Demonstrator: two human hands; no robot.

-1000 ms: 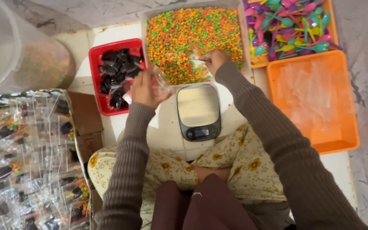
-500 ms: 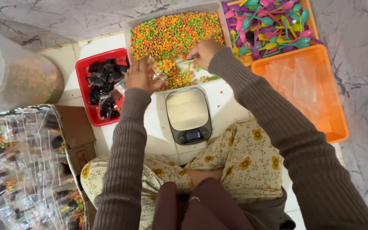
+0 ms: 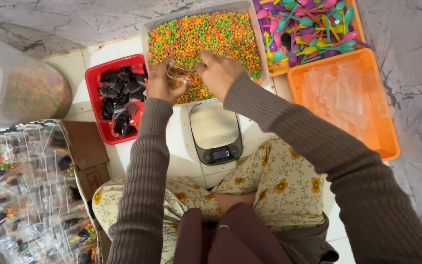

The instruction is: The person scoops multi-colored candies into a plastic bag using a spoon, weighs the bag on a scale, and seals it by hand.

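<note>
Over the tray of coloured pellets [image 3: 206, 36], the left hand [image 3: 159, 85] pinches what seems a light, flimsy clear pouch [image 3: 177, 76] by its rim while the right hand [image 3: 218, 71] closes on its opposite edge.

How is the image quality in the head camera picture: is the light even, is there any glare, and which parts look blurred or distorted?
Head view: the light is soft and even, with no hard shadows. Mild glare sits on the scale plate and the clear bags in the orange tray. The large plastic jar at the left edge is out of focus. The left hand and right hand are sharp. Sleeves look stretched toward the lower edge.
</note>
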